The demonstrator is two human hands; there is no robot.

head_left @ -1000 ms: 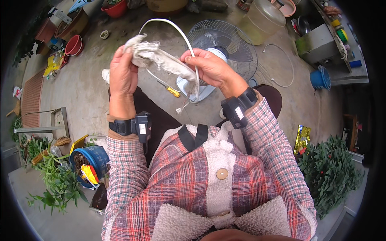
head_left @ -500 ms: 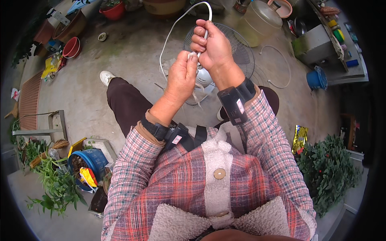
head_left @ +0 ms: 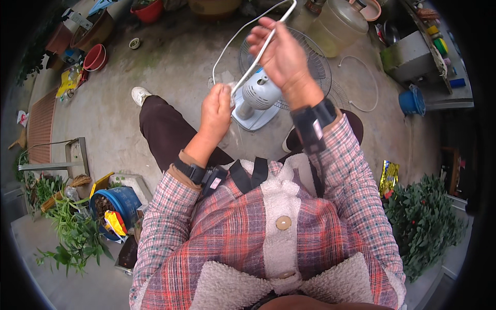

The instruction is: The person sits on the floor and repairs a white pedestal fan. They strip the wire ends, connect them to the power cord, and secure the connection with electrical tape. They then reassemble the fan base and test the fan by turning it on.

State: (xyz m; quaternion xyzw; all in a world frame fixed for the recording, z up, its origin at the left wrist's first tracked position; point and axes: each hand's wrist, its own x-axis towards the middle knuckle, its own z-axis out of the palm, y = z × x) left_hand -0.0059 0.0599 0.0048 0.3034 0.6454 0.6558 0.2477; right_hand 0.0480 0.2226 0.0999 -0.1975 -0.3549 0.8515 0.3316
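A white power cord (head_left: pixel 252 65) stretches in a loop in front of me. My left hand (head_left: pixel 217 107) is closed around its lower stretch, with a whitish scrap of cloth or plastic sticking out at the fingertips. My right hand (head_left: pixel 283 54) is slightly blurred; its fingers are loosened and apart, and the cord crosses in front of them without a visible grip. Below the hands a pale grey electric fan (head_left: pixel 260 93) rests on the floor, its wire cage (head_left: pixel 323 62) partly hidden behind my right hand and wrist.
A lidded translucent tub (head_left: pixel 343 26) stands at the far right, near a blue bucket (head_left: pixel 412 101). On the concrete lies a thin white hose (head_left: pixel 377 85). To the left are a red pot (head_left: pixel 95 58), a metal frame (head_left: pixel 77 155) and a blue bucket of soil (head_left: pixel 121 204). Leafy plants (head_left: pixel 426 227) stand at right.
My right hand has loosened its hold on the cord and moved slightly right and up. My left hand has shifted left and down with the cord, uncovering more of the fan.
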